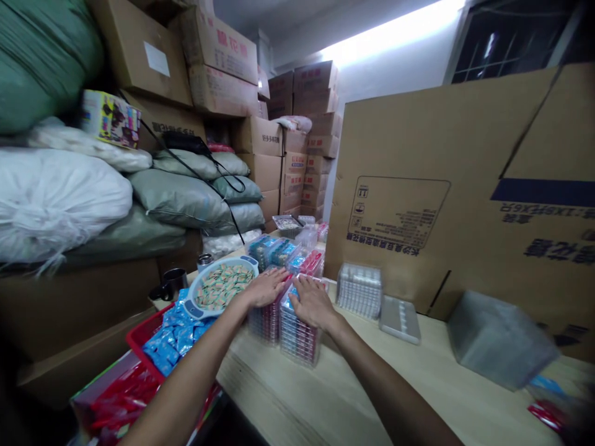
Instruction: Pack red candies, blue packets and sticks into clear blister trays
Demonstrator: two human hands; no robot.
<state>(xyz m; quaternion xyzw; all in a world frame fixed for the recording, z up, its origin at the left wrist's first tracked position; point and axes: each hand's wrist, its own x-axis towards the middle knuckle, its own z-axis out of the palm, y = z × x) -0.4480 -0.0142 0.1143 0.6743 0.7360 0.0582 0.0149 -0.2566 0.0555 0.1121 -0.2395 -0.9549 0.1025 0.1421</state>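
My left hand (pixel 267 287) lies flat, fingers stretched forward, on top of a stack of clear plastic trays (pixel 264 323) with red packets inside. Resting on the neighbouring stack of clear trays (pixel 300 337), which shows blue and red contents, is my right hand (pixel 312 301), its fingers also extended. Neither hand grips anything. Behind them stand more filled trays (pixel 274 249) with blue and red packets. To the left of my left hand is a light blue basin (pixel 192 308) full of small pieces in green and beige.
A red basket (pixel 134 337) of blue packets (pixel 174 337) sits at the left, above red packets (pixel 123 396). Empty clear trays (pixel 359 291), a single tray (pixel 400 319) and a blurred grey translucent block (pixel 502 337) are at the right. A large cardboard panel (pixel 455 142) stands behind.
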